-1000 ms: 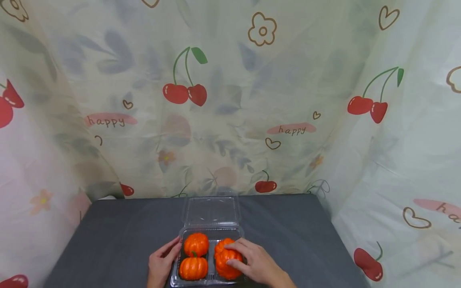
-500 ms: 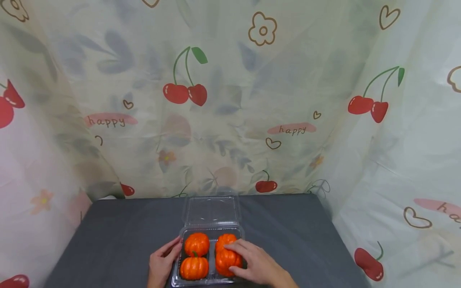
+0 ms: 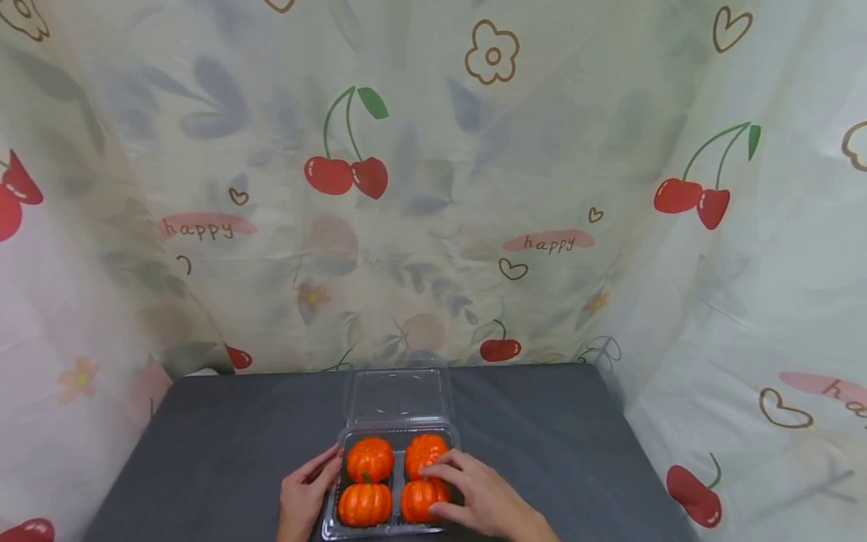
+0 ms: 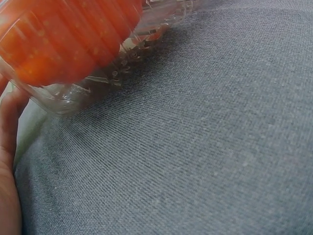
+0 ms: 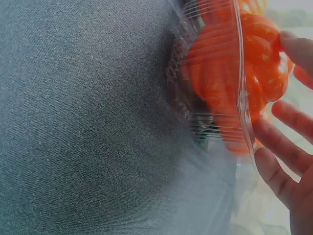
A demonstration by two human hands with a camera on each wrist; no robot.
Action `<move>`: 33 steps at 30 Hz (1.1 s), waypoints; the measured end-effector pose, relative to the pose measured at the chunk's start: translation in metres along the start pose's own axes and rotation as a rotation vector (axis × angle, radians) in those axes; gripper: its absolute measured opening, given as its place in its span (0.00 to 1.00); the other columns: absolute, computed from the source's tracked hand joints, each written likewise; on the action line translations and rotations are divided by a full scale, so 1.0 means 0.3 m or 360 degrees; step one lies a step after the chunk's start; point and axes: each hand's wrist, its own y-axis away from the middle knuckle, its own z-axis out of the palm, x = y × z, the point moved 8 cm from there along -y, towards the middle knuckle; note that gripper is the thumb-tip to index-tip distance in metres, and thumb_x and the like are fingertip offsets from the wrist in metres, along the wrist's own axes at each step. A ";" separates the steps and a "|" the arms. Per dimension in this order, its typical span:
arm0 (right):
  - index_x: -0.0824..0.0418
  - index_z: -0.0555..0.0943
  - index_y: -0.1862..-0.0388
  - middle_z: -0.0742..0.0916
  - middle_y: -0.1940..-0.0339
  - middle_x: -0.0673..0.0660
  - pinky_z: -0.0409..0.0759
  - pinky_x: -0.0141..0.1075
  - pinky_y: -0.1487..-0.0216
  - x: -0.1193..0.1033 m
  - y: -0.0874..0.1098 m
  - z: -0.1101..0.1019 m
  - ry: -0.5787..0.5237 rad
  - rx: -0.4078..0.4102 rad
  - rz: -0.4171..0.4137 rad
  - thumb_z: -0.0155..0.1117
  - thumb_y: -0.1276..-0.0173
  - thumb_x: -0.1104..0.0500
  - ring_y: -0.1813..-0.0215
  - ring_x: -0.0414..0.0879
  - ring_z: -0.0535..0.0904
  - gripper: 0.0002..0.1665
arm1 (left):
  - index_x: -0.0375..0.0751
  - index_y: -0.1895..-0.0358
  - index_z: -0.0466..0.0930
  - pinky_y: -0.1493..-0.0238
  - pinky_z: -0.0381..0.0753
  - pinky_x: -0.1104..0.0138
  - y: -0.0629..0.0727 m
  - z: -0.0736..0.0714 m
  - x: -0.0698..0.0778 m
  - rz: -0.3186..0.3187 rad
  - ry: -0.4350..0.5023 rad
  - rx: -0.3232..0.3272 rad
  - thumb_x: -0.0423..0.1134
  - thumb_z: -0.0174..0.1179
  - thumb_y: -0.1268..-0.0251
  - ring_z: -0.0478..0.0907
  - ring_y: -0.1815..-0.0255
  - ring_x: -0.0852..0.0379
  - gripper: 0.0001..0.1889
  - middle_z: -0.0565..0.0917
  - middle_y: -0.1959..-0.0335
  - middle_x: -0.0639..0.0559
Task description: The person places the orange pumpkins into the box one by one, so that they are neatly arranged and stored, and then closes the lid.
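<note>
A clear plastic clamshell box (image 3: 398, 482) stands on the grey cloth with its lid (image 3: 398, 395) folded back. Two orange toy pumpkins sit in its left half: a rear-left pumpkin (image 3: 369, 459) and a front-left pumpkin (image 3: 365, 504) with a green stem. On the other side are a rear-right pumpkin (image 3: 425, 452) and a front-right pumpkin (image 3: 420, 501). My left hand (image 3: 306, 489) holds the box's left edge by thumb and fingers. With thumb and fingertips about it, my right hand (image 3: 481, 493) holds the front-right pumpkin; the right wrist view shows the other fingers (image 5: 286, 144) spread by the rim.
The dark grey tablecloth (image 3: 237, 436) spreads around the box on both sides. Patterned curtains (image 3: 433, 226) with cherries and flowers enclose the table at the back and sides. The raised lid reaches near the table's back edge.
The front-right pumpkin has turned and shifted forward and left, under my right fingers. More of the rear-right pumpkin shows now. My left hand has stayed at the box's edge.
</note>
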 end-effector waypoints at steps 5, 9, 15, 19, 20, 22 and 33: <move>0.38 0.81 0.39 0.82 0.52 0.40 0.81 0.29 0.51 -0.001 0.000 0.004 -0.0008 -0.0033 -0.0051 0.59 0.24 0.38 0.55 0.33 0.78 0.19 | 0.43 0.42 0.87 0.65 0.85 0.72 -0.001 0.001 -0.001 -0.0018 -0.0004 -0.0004 0.60 0.77 0.51 0.87 0.64 0.69 0.34 0.92 0.54 0.51; 0.40 0.80 0.38 0.82 0.51 0.41 0.81 0.29 0.50 0.001 -0.005 0.011 -0.0010 -0.0078 -0.0064 0.57 0.23 0.39 0.55 0.34 0.78 0.20 | 0.43 0.42 0.87 0.64 0.86 0.71 0.000 0.001 0.005 -0.0021 -0.0004 0.0003 0.58 0.77 0.48 0.87 0.63 0.70 0.32 0.92 0.53 0.50; 0.39 0.80 0.37 0.82 0.51 0.41 0.81 0.29 0.50 0.014 -0.002 0.020 -0.0053 -0.0088 -0.0015 0.57 0.24 0.38 0.54 0.33 0.77 0.21 | 0.42 0.43 0.87 0.64 0.86 0.72 0.000 0.003 0.007 0.0005 0.0003 0.0018 0.55 0.77 0.46 0.87 0.62 0.72 0.29 0.91 0.52 0.50; 0.39 0.80 0.37 0.82 0.50 0.41 0.81 0.31 0.48 0.017 0.006 0.018 -0.0082 -0.0041 0.0030 0.59 0.25 0.37 0.52 0.35 0.78 0.22 | 0.43 0.43 0.87 0.64 0.86 0.72 0.000 0.002 -0.003 -0.0004 0.0004 0.0018 0.55 0.77 0.46 0.87 0.62 0.71 0.29 0.92 0.54 0.53; 0.40 0.80 0.37 0.83 0.50 0.41 0.82 0.32 0.48 0.016 0.008 0.014 -0.0085 -0.0014 0.0036 0.59 0.25 0.37 0.52 0.36 0.79 0.23 | 0.43 0.43 0.87 0.64 0.86 0.72 0.001 0.002 -0.004 0.0002 0.0006 0.0013 0.55 0.77 0.46 0.87 0.62 0.70 0.29 0.92 0.54 0.53; 0.43 0.81 0.37 0.84 0.50 0.43 0.82 0.33 0.48 0.017 0.009 0.004 -0.0088 0.0060 0.0045 0.60 0.25 0.38 0.52 0.38 0.80 0.23 | 0.43 0.43 0.87 0.64 0.86 0.72 0.002 0.000 -0.008 -0.0008 0.0015 0.0011 0.55 0.77 0.47 0.87 0.63 0.70 0.30 0.92 0.55 0.55; 0.54 0.83 0.49 0.82 0.60 0.53 0.77 0.26 0.62 0.106 -0.005 -0.054 -0.0228 0.0533 0.0292 0.69 0.30 0.45 0.60 0.48 0.79 0.18 | 0.43 0.42 0.87 0.65 0.85 0.72 0.007 0.000 0.007 0.0007 0.0028 0.0009 0.53 0.76 0.44 0.87 0.65 0.68 0.28 0.92 0.55 0.53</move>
